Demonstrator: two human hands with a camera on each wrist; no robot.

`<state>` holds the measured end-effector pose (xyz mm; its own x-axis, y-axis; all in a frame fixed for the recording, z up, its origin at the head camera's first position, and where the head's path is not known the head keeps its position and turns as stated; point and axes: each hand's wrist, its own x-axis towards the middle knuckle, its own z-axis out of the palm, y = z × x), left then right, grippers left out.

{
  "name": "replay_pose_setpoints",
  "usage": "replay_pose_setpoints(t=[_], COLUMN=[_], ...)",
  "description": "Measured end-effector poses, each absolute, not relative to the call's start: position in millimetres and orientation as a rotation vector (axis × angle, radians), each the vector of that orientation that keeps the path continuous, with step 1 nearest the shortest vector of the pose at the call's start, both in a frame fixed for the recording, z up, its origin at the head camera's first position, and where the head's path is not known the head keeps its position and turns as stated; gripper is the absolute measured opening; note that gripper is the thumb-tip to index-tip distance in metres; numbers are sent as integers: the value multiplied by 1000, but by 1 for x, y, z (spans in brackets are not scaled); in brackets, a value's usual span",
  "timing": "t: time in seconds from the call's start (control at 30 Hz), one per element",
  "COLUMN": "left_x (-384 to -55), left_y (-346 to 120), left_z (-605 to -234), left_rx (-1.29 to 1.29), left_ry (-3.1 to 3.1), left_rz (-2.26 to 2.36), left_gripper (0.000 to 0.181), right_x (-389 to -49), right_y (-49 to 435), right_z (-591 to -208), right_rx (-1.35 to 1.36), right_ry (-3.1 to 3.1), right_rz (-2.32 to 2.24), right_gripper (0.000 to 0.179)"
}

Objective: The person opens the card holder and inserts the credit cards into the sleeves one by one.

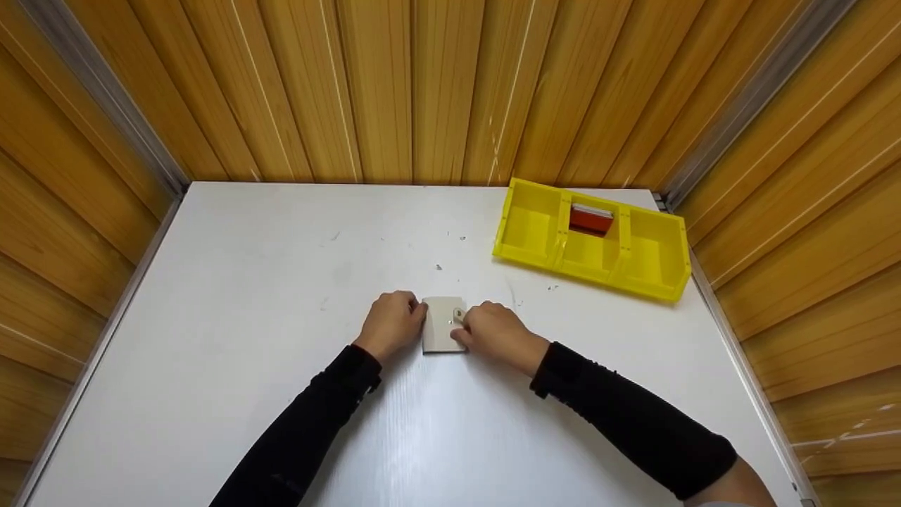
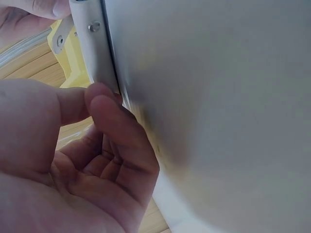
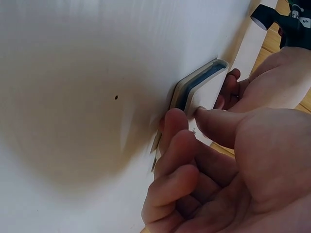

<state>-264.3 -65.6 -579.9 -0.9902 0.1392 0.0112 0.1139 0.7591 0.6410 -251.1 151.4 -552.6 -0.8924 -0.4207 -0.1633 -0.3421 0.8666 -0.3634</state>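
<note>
A small cream card holder (image 1: pixel 438 334) lies on the white table between the hands. Its short strap (image 1: pixel 459 314), with a metal snap, stands loose near the right edge; in the left wrist view the strap (image 2: pixel 59 41) sticks out from the cover and a stud shows on the holder (image 2: pixel 91 53). My left hand (image 1: pixel 394 324) pinches the left edge between thumb and forefinger, its other fingers curled. My right hand (image 1: pixel 500 332) grips the right side, thumb on the cover. Dark layers show at the open edge of the card holder (image 3: pixel 209 90) in the right wrist view.
A yellow bin (image 1: pixel 524 262) with three compartments stands at the back right of the white table (image 1: pixel 267 282). In its middle compartment is a red item (image 1: pixel 590 221) with a pale top edge. Wood-patterned walls (image 1: pixel 380 91) enclose the back and sides.
</note>
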Motion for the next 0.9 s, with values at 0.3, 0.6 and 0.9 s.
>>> replay_pose_setpoints(t=[0.3, 0.6, 0.9], left_x=[-253, -248, -242], left_y=[-68, -75, -73], left_z=[-578, -580, -580], left_rx=[240, 278, 267], left_ry=[2849, 2839, 2792], left_rz=[1075, 1049, 1041], left_gripper=[40, 42, 42], right_x=[-255, -273, -284], right_y=[158, 158, 150], right_z=[-544, -526, -531], right_rx=[-575, -570, -465], right_ry=[2789, 2764, 2704], right_rz=[-501, -584, -572], right_gripper=[45, 42, 52])
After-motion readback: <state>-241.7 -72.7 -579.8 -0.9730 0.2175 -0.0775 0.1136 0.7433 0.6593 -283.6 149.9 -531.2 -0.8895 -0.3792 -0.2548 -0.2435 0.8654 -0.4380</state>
